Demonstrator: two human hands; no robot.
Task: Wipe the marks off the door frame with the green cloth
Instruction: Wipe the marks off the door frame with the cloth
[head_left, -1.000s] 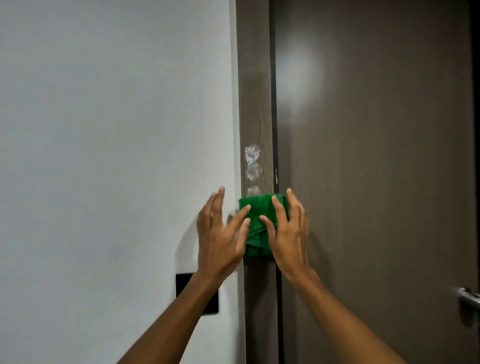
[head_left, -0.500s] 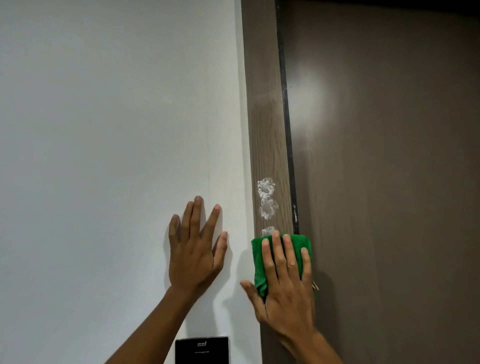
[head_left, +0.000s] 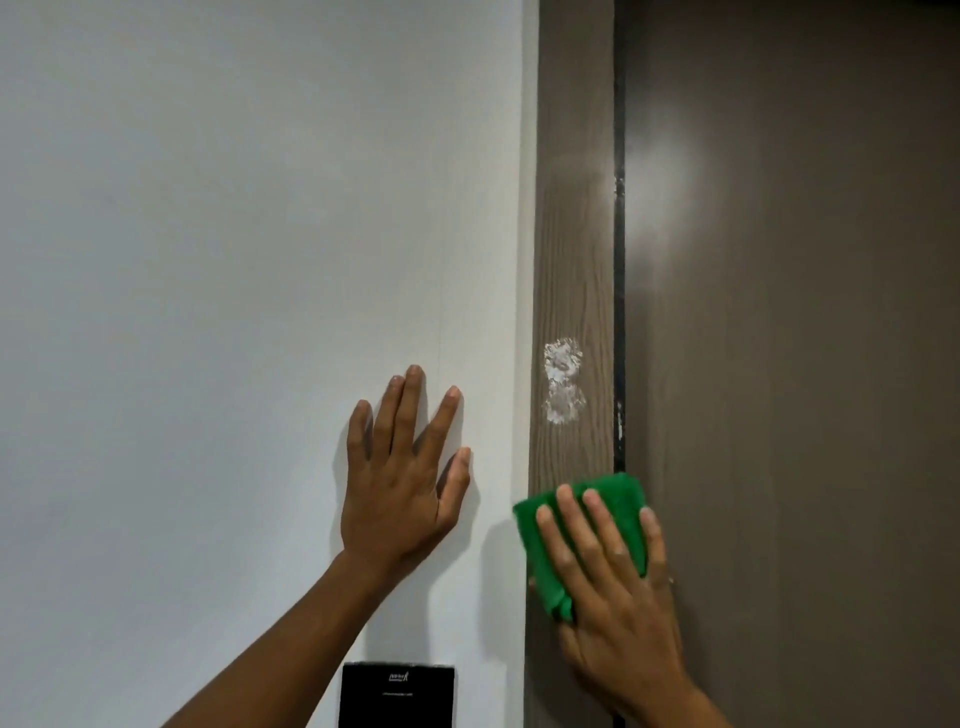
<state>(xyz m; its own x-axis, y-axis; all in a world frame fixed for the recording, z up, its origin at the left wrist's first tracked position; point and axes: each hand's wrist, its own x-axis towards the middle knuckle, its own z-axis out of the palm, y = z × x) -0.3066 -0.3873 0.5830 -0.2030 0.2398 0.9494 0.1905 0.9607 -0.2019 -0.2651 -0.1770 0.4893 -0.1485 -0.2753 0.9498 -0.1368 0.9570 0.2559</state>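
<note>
Right now I am pressing my right hand flat on the cloth, fingers spread over it, pinning it against the frame. That hand is not gripping anything closed; the palm and fingers are holding the cloth to the wood, with my little finger reaching over the dark gap onto the door. The cloth is folded into a green pad, sitting on the lower part of the frame, with its left edge sticking out past the frame over the wall.

Two white marks are showing on the frame, one stacked on the other, above the cloth and apart from it.

I am resting my left hand open on the wall, fingers spread and pointing up, holding nothing. It is lying left of the frame, not touching it.

Below that hand a black panel is sitting on the wall at the bottom edge of view.
</note>
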